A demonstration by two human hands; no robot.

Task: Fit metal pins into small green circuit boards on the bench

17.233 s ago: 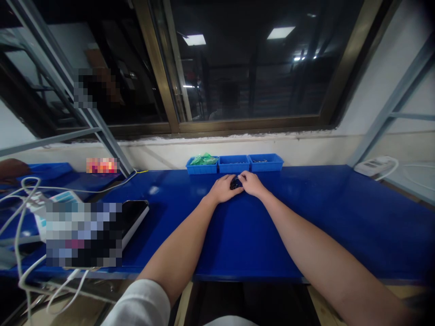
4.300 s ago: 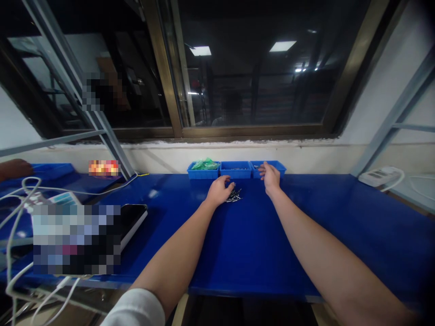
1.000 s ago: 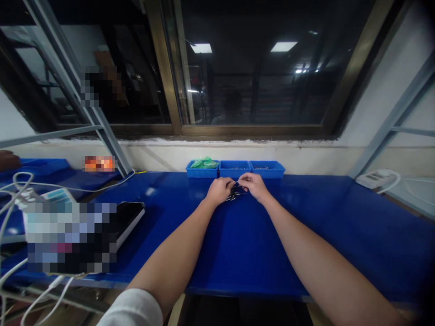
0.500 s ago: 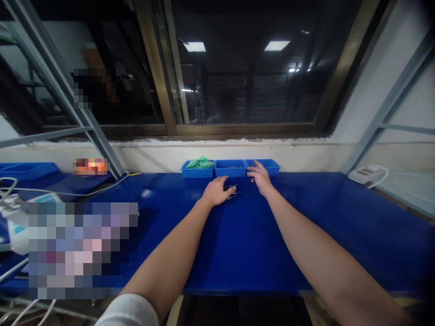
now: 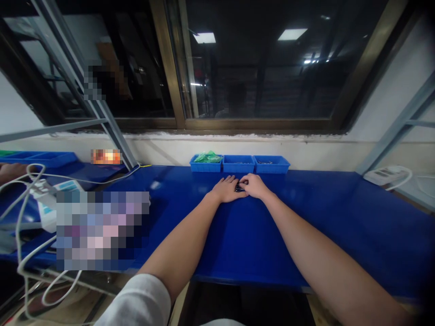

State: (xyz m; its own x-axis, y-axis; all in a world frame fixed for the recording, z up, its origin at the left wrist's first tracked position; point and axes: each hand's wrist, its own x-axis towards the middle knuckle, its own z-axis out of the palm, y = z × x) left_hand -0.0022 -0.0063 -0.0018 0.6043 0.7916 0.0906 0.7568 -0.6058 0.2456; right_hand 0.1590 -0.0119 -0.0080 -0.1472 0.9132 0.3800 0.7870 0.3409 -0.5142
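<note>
My left hand (image 5: pixel 226 189) lies palm down on the blue table with its fingers stretched out, beside a small pile of thin dark and silvery pieces (image 5: pixel 240 186). On the pile's other side, my right hand (image 5: pixel 254 186) has its fingers pinched together at the pieces; whatever they grip is hidden. Just behind the hands stands a row of blue bins. A green plastic bag (image 5: pixel 208 157) fills the left bin (image 5: pixel 205 168). Small shiny pieces lie in the middle bin (image 5: pixel 239 168) and the right bin (image 5: pixel 272 168), too small to name.
A white power strip (image 5: pixel 384 175) sits at the table's right end. White cables (image 5: pixel 21 235) and a white device (image 5: pixel 47 217) are at the left, by a pixelated area. Another person's hand (image 5: pixel 13 173) shows at the far left. Metal posts (image 5: pixel 117 138) flank the table.
My right hand has come down from the right bin to the small pile beside my left hand, and its fingers have closed. The view has shifted slightly left.
</note>
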